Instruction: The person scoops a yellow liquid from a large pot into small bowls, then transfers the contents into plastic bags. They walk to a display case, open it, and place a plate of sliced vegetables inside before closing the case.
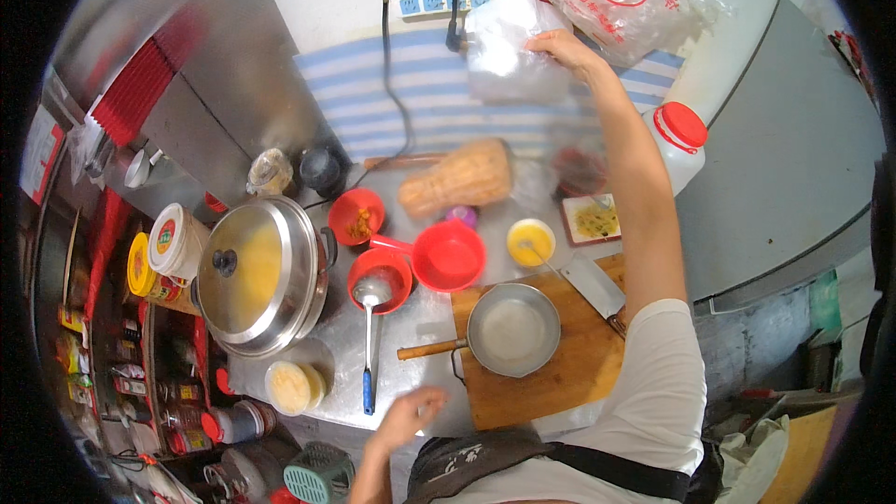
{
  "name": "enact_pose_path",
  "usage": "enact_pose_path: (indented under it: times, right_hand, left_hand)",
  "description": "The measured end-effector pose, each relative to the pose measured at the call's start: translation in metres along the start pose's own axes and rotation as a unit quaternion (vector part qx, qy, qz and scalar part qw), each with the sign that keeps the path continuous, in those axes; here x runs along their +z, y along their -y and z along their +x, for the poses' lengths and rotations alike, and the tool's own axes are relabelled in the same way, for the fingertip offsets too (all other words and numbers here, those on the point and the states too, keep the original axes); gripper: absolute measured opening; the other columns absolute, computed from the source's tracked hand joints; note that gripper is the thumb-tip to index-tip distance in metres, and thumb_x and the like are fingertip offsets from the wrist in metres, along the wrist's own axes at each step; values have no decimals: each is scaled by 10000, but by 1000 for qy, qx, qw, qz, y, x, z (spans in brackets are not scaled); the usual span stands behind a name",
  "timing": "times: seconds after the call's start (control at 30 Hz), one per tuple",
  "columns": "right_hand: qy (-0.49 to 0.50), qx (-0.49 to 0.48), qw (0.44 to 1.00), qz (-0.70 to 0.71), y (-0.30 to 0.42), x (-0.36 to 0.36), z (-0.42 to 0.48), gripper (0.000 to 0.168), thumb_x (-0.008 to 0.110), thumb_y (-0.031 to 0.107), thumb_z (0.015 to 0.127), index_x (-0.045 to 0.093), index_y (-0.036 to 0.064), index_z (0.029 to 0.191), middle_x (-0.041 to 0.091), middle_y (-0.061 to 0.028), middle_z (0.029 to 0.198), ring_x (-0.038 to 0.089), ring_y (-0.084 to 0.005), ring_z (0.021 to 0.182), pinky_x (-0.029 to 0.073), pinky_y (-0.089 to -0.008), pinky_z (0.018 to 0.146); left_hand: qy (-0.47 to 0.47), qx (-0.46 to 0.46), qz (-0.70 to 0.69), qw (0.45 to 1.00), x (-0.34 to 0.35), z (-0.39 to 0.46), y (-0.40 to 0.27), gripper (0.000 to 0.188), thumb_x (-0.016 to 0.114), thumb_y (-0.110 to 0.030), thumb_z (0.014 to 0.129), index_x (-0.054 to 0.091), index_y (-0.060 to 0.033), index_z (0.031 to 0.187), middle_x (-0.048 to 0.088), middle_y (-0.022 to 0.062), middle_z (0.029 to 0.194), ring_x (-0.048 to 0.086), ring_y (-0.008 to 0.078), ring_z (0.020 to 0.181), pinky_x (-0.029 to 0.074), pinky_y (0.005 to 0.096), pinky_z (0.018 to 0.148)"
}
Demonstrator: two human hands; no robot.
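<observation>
My right hand [560, 49] reaches up to the wall and pinches a stack of thin clear plastic bags [500, 56] hanging beside the power strip. My left hand [413, 409] is held low by the counter's front edge, fingers loosely curled, with nothing in it. A metal saucepan with a wooden handle [514, 329] rests on a wooden cutting board [553, 399]. Beyond it stand a red plastic ladle [449, 257], a bowl of yellow liquid with a spoon [528, 234] and a cleaver [593, 287]. A steel ladle with a blue handle [368, 357] lies with its head over a red bowl [392, 269].
A large lidded steel pot [259, 280] stands at left, near a round tub of pale food [294, 388]. At the back are a bagged orange-brown item [458, 178] and a red bowl of food [357, 206]. A red-lidded white jar [675, 143] stands right, beside my arm.
</observation>
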State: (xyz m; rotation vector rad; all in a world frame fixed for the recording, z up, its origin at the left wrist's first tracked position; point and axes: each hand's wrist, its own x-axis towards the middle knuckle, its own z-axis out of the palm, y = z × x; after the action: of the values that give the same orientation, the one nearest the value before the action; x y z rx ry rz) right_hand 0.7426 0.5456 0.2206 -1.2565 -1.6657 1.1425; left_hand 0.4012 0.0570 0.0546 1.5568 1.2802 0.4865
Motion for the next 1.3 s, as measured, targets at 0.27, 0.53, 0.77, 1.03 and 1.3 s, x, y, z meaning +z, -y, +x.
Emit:
enact_pose_path:
  times: [0.27, 0.53, 0.77, 1.03, 1.3]
  right_hand:
    - [-57, -99, 992, -50, -15, -5, -4, 246, 639, 266, 751, 677, 49, 860, 613, -10, 772, 510, -101, 709, 392, -233, 647]
    - [-160, -132, 977, 57, 3, -21, -26, 212, 572, 210, 795, 630, 6, 778, 611, -43, 726, 556, -144, 693, 443, -309, 622]
    - [-70, -320, 828, -456, -55, 82, -81, 135, 567, 189, 752, 612, 61, 745, 592, -123, 756, 563, -297, 770, 417, -419, 692]
    - [97, -312, 899, -291, -66, 234, -283, 251, 570, 204, 794, 570, 55, 997, 583, -113, 907, 567, -286, 882, 449, -385, 748]
    - [-82, 15, 996, 27, -120, 226, -337, 189, 530, 175, 840, 611, 5, 853, 610, -25, 735, 556, -106, 698, 442, -257, 659]
  left_hand:
    - [-152, 158, -367, 904, -100, 359, -182, 432, 572, -155, 846, 404, -23, 1221, 574, 53, 939, 557, 131, 731, 467, 239, 595]
    - [-294, -10, -441, 848, -118, 448, -105, 50, 534, -105, 845, 519, -58, 845, 547, 37, 682, 489, 108, 488, 426, 228, 400]
    - [-48, 16, -562, 826, -91, 374, -58, 299, 476, -333, 889, 482, -65, 1021, 541, 85, 944, 549, 225, 871, 500, 394, 754]
    - [-125, -16, -372, 920, -39, 242, -34, 220, 544, -145, 843, 563, 9, 998, 603, 65, 855, 567, 139, 717, 466, 288, 630]
    - [-262, -120, -225, 931, -68, -26, 66, 205, 557, -118, 843, 592, -13, 1015, 590, 3, 850, 523, 77, 736, 417, 213, 642]
